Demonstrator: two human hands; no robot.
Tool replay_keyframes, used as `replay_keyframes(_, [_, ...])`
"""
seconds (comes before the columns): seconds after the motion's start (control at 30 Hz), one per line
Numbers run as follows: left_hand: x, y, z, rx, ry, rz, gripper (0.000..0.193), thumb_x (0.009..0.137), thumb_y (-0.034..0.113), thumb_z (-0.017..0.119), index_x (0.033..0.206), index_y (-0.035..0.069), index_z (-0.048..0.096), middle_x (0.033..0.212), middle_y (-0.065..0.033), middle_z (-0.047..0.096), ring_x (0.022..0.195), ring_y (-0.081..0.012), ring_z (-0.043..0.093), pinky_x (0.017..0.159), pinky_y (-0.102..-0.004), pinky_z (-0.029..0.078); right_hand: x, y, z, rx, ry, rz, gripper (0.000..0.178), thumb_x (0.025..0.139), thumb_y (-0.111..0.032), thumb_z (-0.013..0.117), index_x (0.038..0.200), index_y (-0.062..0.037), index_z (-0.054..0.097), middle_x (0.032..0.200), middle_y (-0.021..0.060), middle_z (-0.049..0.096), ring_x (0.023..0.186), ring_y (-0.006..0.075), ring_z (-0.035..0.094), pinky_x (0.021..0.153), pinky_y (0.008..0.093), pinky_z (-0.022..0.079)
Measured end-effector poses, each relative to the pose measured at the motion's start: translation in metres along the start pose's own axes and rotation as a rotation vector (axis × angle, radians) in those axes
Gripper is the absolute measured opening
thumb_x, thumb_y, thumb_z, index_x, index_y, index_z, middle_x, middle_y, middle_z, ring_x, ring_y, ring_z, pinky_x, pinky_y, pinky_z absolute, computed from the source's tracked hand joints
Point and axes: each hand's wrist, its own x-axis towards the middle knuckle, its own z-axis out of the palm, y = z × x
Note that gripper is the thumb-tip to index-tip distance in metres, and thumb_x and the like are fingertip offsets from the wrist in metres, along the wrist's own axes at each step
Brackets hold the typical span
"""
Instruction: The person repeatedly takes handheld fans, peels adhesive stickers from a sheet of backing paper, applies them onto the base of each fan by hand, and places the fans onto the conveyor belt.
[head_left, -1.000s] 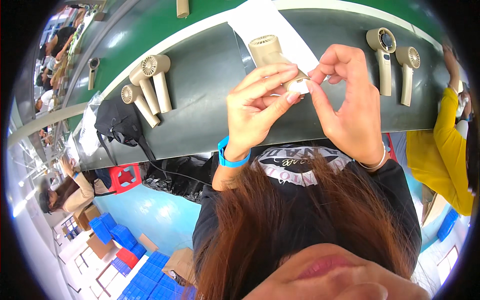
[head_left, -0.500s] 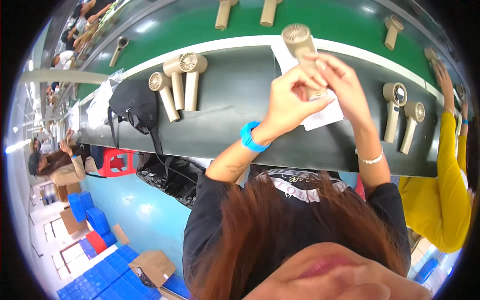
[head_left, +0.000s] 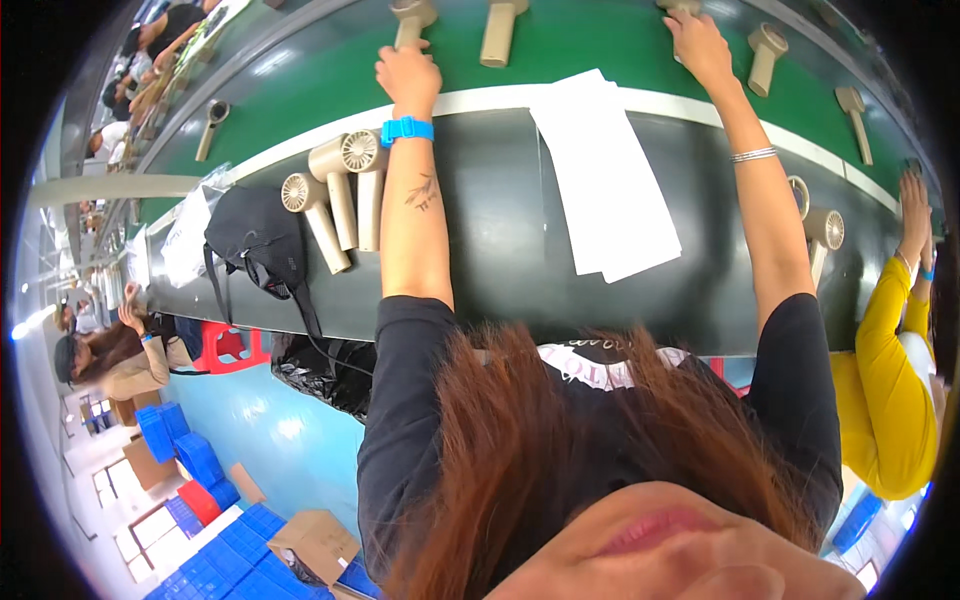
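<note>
My left hand point(head_left: 408, 80) reaches over the green belt, its fingers closed round the lower handle of a beige handheld fan point(head_left: 412, 14). My right hand point(head_left: 703, 48) is stretched to the belt's far part, fingers closed at another beige handheld fan point(head_left: 682, 5), which the picture's top edge cuts off. Between my forearms, white paper sheets point(head_left: 605, 190) lie on the dark table point(head_left: 490, 220), overlapping the belt's white edge. By my left forearm lie several beige fans point(head_left: 340, 200), partly behind the arm. Beyond my right forearm is another fan point(head_left: 825, 230).
More fans ride the green belt point(head_left: 580, 40), one upright-looking fan point(head_left: 498, 32) between my hands and another point(head_left: 766, 58) to the right. A black bag point(head_left: 255, 240) sits at the table's left. A co-worker in a yellow sleeve point(head_left: 878, 330) reaches in at right.
My hands have parted from above the paper and reached forward to the belt, left and right. The fan they held has left the middle, uncovering the sheets. Belt fans have shifted left.
</note>
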Motion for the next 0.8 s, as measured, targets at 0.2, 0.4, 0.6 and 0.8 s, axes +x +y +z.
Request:
replay_keyframes(0.2, [-0.018,0.028,-0.07,0.058,0.722,0.461,0.032,0.085,0.011,0.063,0.112,-0.002,0.053,0.085,-0.0067,0.059,0.08,-0.014,0.058,0.07,-0.0248,0.047,-0.097,-0.057,-0.097,0.584,0.004,-0.238,0.021,0.086,-0.021,0.057,0.102,-0.009,0.065,0.091,0.0131,0.062,0.08,0.0283,0.062,0.072,0.0352,0.05])
replay_keyframes(0.4, [-0.105,0.103,-0.154,-0.895,0.378,0.114,0.02,0.083,0.011,0.065,0.097,-0.002,0.058,0.071,-0.0059,0.059,0.064,-0.013,0.055,0.06,-0.0247,0.045,-0.233,-0.1,-0.114,0.771,-0.36,-0.104,0.015,0.08,-0.008,0.063,0.094,-0.0033,0.065,0.083,0.0099,0.061,0.07,0.0207,0.061,0.063,0.0295,0.048])
replay_keyframes(0.6, [-0.159,0.097,-0.114,-1.436,-0.773,-0.212,0.022,0.085,0.019,0.063,0.093,-0.001,0.062,0.074,-0.0087,0.065,0.059,-0.0115,0.058,0.051,-0.0235,0.047,-0.25,-0.126,-0.109,0.616,-0.176,-0.127,0.015,0.078,-0.007,0.066,0.092,-0.0049,0.06,0.085,0.009,0.057,0.073,0.0243,0.06,0.064,0.035,0.048])
replay_keyframes(0.8, [-0.178,0.109,-0.079,-1.459,-1.012,-0.387,0.028,0.089,0.024,0.058,0.101,-0.001,0.061,0.077,-0.0071,0.064,0.059,-0.0081,0.057,0.045,-0.0191,0.045,-0.246,-0.126,-0.108,0.626,-0.287,-0.12,0.013,0.076,-0.005,0.065,0.086,-0.0044,0.058,0.084,0.009,0.057,0.076,0.0263,0.06,0.065,0.0362,0.048])
